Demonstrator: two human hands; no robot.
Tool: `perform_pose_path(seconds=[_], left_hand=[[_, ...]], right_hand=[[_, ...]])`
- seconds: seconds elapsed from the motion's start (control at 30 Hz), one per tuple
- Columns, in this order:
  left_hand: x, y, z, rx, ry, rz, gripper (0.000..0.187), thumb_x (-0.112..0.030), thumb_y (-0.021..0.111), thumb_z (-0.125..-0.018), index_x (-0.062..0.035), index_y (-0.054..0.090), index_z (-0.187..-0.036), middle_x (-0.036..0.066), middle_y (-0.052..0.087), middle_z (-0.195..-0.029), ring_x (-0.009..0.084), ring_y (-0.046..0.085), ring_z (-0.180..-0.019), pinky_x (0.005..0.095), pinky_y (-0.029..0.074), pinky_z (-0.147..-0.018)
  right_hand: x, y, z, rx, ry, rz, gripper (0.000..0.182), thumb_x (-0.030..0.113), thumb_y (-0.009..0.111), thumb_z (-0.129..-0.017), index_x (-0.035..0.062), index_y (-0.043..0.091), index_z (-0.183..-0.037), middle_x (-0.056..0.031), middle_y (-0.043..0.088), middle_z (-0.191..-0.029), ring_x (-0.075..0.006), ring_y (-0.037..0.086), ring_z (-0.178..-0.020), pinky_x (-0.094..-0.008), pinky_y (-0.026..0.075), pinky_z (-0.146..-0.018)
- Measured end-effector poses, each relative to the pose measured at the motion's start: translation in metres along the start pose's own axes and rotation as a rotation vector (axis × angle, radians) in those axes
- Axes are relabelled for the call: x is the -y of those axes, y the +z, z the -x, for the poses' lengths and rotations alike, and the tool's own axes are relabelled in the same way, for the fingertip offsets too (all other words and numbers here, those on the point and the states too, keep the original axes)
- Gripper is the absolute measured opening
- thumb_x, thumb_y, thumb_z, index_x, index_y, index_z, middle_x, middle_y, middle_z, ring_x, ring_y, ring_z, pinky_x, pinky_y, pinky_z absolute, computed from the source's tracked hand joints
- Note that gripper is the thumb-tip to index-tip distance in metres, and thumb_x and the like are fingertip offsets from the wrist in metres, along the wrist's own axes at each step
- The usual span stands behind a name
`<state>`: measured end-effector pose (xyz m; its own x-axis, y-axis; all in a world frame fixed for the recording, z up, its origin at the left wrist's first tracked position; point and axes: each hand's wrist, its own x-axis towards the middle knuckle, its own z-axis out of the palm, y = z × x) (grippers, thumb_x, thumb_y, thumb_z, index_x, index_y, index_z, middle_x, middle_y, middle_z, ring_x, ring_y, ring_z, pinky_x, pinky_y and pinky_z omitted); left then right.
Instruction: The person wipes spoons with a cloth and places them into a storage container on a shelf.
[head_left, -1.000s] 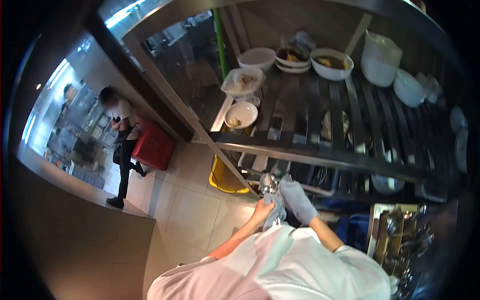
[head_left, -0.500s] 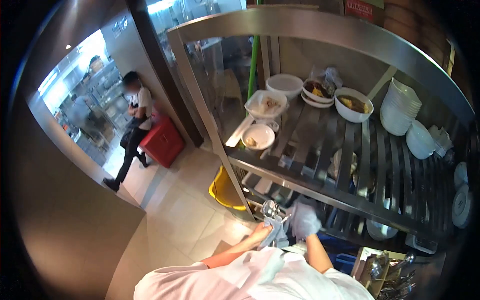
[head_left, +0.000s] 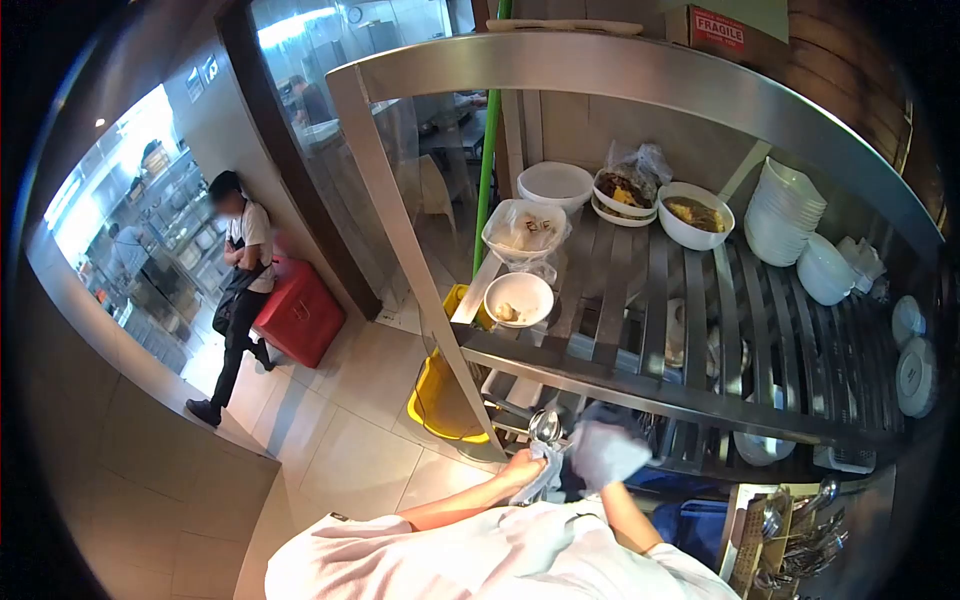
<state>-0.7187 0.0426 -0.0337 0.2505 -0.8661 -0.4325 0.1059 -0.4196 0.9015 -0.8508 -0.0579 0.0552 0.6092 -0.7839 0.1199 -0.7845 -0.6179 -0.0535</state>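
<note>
My left hand (head_left: pixel 522 467) grips a light, stiff, slippery metal spoon (head_left: pixel 544 428) by its cloth-wrapped handle, near the rack's (head_left: pixel 640 395) front edge, while my gloved right hand (head_left: pixel 606 452) closes on the cloth (head_left: pixel 545 472).

Probably a restaurant kitchen: steel rack (head_left: pixel 640 390) with stacked bowls (head_left: pixel 790 212), food dishes (head_left: pixel 695 215), cutlery (head_left: pixel 800 545).

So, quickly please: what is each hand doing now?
Left hand: closed, holding a spoon and a cloth.
Right hand: gloved, at the cloth; grip cannot be told.
</note>
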Motion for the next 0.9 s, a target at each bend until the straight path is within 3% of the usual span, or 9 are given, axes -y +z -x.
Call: perform_pose_path(seconds=[0.03, 0.17, 0.23, 0.33, 0.43, 0.5, 0.57, 0.7, 0.9], left_hand=[[0.006, 0.001, -0.004, 0.011, -0.028, 0.033, 0.023, -0.011, 0.049, -0.08, -0.0022, 0.064, -0.095, 0.007, 0.064, -0.085, 0.0168, 0.059, -0.076, 0.033, 0.047, -0.07], [0.0, 0.01, 0.002, -0.052, -0.046, 0.094, 0.02, -0.016, 0.053, -0.084, -0.0018, 0.065, -0.091, 0.007, 0.064, -0.084, 0.0163, 0.059, -0.074, 0.0328, 0.048, -0.066], [-0.032, 0.013, 0.027, 0.006, -0.217, 0.394, 0.024, -0.019, 0.052, -0.086, 0.0012, 0.063, -0.092, 0.008, 0.064, -0.081, 0.0177, 0.059, -0.072, 0.0323, 0.048, -0.065], [0.028, 0.007, -0.007, -0.054, -0.161, 0.327, 0.027, -0.022, 0.049, -0.089, 0.0003, 0.062, -0.098, 0.007, 0.062, -0.086, 0.0167, 0.058, -0.077, 0.0316, 0.047, -0.066], [0.05, 0.006, -0.014, -0.026, -0.116, 0.384, 0.03, -0.023, 0.044, -0.091, 0.0002, 0.058, -0.105, 0.008, 0.062, -0.093, 0.0174, 0.058, -0.082, 0.0329, 0.048, -0.069], [0.048, 0.006, -0.027, -0.021, -0.072, 0.372, 0.033, -0.023, 0.041, -0.093, 0.0005, 0.056, -0.11, 0.009, 0.061, -0.096, 0.0187, 0.059, -0.084, 0.0343, 0.048, -0.071], [0.06, 0.008, -0.039, 0.183, -0.1, 0.526, 0.029, -0.022, 0.042, -0.092, -0.0028, 0.058, -0.108, 0.008, 0.062, -0.094, 0.0189, 0.06, -0.083, 0.0298, 0.049, -0.073], [0.014, 0.006, -0.021, 0.182, -0.192, 0.288, 0.029, -0.021, 0.045, -0.089, -0.0039, 0.059, -0.108, 0.003, 0.06, -0.096, 0.0133, 0.055, -0.086, 0.0298, 0.045, -0.075], [-0.001, 0.001, -0.015, 0.252, -0.043, 0.158, 0.026, -0.015, 0.048, -0.085, -0.0045, 0.059, -0.107, 0.005, 0.061, -0.092, 0.0158, 0.056, -0.085, 0.032, 0.047, -0.074]], right_hand=[[0.028, -0.08, 0.008, 0.017, 0.031, -0.091, 0.016, 0.024, 0.056, -0.076, 0.0133, 0.063, -0.067, -0.0073, 0.062, -0.066, -0.0212, 0.062, -0.059, -0.0383, 0.046, -0.052], [0.01, 0.028, -0.003, 0.076, -0.19, -0.06, 0.011, 0.024, 0.057, -0.075, 0.0136, 0.061, -0.073, -0.0084, 0.06, -0.069, -0.0223, 0.06, -0.063, -0.036, 0.047, -0.057], [-0.021, 0.061, -0.03, 0.124, -0.256, -0.2, 0.01, 0.023, 0.057, -0.074, 0.0137, 0.06, -0.076, -0.0089, 0.059, -0.07, -0.0229, 0.059, -0.065, -0.0348, 0.047, -0.06], [-0.069, 0.114, -0.068, 0.328, -0.244, -0.534, 0.012, 0.023, 0.058, -0.073, 0.0139, 0.058, -0.081, -0.0097, 0.057, -0.072, -0.0237, 0.058, -0.068, -0.033, 0.047, -0.064], [-0.104, 0.184, -0.044, 0.61, -0.463, -0.272, 0.015, 0.022, 0.058, -0.072, 0.0141, 0.056, -0.085, -0.0105, 0.056, -0.073, -0.0246, 0.057, -0.072, -0.0312, 0.047, -0.068], [-0.062, 0.044, -0.007, 0.261, -0.762, -0.062, 0.023, 0.027, 0.058, -0.073, 0.0116, 0.055, -0.089, -0.0168, 0.059, -0.078, -0.0296, 0.058, -0.075, -0.0345, 0.049, -0.069], [-0.052, 0.084, 0.007, 0.174, -0.478, -0.057, 0.041, 0.036, 0.054, -0.065, 0.009, 0.059, -0.095, -0.018, 0.058, -0.098, -0.035, 0.054, -0.084, -0.035, 0.044, -0.078], [-0.021, 0.083, 0.002, 0.128, -0.299, -0.669, 0.025, 0.027, 0.054, -0.07, 0.0081, 0.06, -0.085, -0.0169, 0.059, -0.086, -0.0337, 0.056, -0.076, -0.0359, 0.045, -0.07], [-0.013, 0.104, -0.01, 0.268, -0.154, -1.274, 0.012, 0.014, 0.054, -0.078, 0.0066, 0.06, -0.071, -0.0151, 0.06, -0.068, -0.0319, 0.059, -0.064, -0.0373, 0.046, -0.058]])
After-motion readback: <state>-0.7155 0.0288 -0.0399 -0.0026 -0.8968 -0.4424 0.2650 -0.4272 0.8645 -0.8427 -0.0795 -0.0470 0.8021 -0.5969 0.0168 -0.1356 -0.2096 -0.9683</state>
